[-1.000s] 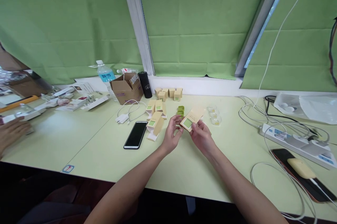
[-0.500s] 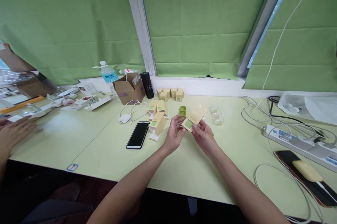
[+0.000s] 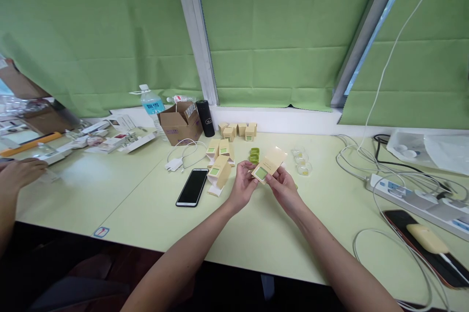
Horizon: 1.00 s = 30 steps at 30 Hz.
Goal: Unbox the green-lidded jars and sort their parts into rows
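Left hand (image 3: 243, 187) and right hand (image 3: 286, 189) grip one carton (image 3: 270, 164), apparently unfinished. Small boxes (image 3: 229, 134) stand formed near the table's (image 3: 146, 209) back edge; three open-flapped cartons (image 3: 220, 167) sit further forward.

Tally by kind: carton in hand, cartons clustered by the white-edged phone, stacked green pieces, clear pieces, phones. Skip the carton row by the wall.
Held carton: 1
Clustered cartons: 3
Green pieces: 3
Clear pieces: 3
Phones: 2, one partly covered
Total: 12
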Each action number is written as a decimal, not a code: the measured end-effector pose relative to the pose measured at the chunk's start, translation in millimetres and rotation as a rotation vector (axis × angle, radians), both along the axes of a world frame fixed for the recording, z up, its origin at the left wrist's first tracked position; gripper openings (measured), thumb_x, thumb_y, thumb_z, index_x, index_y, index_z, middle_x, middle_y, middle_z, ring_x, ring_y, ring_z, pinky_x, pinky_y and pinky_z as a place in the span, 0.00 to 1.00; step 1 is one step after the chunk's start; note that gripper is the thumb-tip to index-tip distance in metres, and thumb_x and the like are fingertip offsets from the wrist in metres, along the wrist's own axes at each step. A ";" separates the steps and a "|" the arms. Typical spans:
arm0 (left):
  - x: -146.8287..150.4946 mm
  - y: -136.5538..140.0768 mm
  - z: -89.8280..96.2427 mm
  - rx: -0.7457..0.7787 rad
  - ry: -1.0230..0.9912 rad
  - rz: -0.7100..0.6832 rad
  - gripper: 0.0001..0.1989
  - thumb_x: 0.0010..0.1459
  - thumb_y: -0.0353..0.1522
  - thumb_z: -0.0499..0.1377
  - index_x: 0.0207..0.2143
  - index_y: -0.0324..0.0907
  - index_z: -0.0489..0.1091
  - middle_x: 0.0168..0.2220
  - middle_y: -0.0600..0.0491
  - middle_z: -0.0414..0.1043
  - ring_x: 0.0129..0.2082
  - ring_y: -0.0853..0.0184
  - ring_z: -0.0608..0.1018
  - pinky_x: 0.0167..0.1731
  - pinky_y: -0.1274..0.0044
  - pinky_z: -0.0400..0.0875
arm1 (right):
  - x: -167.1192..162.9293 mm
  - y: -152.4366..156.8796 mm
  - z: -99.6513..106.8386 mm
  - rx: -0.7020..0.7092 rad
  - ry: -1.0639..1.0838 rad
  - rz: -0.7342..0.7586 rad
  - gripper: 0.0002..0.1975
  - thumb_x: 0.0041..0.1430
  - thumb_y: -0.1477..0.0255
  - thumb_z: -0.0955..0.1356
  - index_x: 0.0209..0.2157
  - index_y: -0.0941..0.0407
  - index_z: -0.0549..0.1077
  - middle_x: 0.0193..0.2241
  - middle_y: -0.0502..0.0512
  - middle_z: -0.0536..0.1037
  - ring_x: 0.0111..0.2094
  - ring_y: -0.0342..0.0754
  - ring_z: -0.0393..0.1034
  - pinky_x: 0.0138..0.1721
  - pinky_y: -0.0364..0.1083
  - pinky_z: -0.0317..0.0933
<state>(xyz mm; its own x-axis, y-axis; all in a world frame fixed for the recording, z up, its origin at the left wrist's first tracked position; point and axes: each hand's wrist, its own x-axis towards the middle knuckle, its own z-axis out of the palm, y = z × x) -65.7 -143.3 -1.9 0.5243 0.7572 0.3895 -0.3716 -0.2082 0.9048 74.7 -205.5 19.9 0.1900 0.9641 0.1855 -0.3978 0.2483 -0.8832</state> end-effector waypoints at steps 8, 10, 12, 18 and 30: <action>0.9 0.7 3.6 -0.083 0.004 -0.038 0.29 0.54 0.45 0.68 0.46 0.49 0.52 0.47 0.52 0.65 0.41 0.68 0.75 0.43 0.73 0.71 | 4.8 -1.5 1.9 -0.029 -0.116 -0.007 0.28 0.48 0.58 0.79 0.49 0.50 0.74 0.49 0.57 0.82 0.51 0.58 0.76 0.53 0.56 0.69; 1.4 0.5 4.3 -0.095 0.015 -0.024 0.28 0.53 0.41 0.69 0.45 0.48 0.52 0.45 0.53 0.65 0.40 0.68 0.74 0.41 0.75 0.70 | 1.6 -0.7 -0.3 -0.020 -0.146 -0.054 0.27 0.47 0.58 0.80 0.48 0.49 0.74 0.47 0.56 0.82 0.50 0.57 0.76 0.51 0.56 0.70; 1.8 0.3 3.9 -0.103 0.032 -0.009 0.28 0.51 0.37 0.68 0.45 0.48 0.53 0.44 0.54 0.66 0.39 0.68 0.74 0.38 0.76 0.69 | -1.8 0.4 -2.5 -0.005 -0.155 -0.098 0.27 0.47 0.58 0.80 0.48 0.49 0.74 0.47 0.56 0.82 0.50 0.57 0.76 0.50 0.55 0.71; 0.6 -2.5 0.3 -0.050 0.010 -0.035 0.27 0.50 0.35 0.68 0.47 0.47 0.56 0.45 0.53 0.66 0.41 0.66 0.73 0.37 0.77 0.68 | -0.9 1.0 -1.8 -0.066 0.001 -0.146 0.28 0.48 0.54 0.78 0.48 0.51 0.73 0.45 0.57 0.83 0.45 0.56 0.79 0.46 0.54 0.73; -2.3 -14.2 10.9 0.072 0.195 0.194 0.20 0.65 0.45 0.59 0.50 0.46 0.56 0.43 0.47 0.78 0.45 0.59 0.80 0.48 0.68 0.70 | 1.8 3.2 -6.9 -0.121 0.101 -0.147 0.32 0.44 0.57 0.81 0.48 0.51 0.71 0.44 0.56 0.84 0.40 0.54 0.80 0.42 0.51 0.74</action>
<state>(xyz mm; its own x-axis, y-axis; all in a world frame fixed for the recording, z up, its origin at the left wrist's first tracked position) -68.0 -157.4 9.0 0.4426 0.8247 0.3520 -0.1392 -0.3246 0.9356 76.5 -202.3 13.1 0.3422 0.9387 0.0426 -0.4530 0.2045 -0.8677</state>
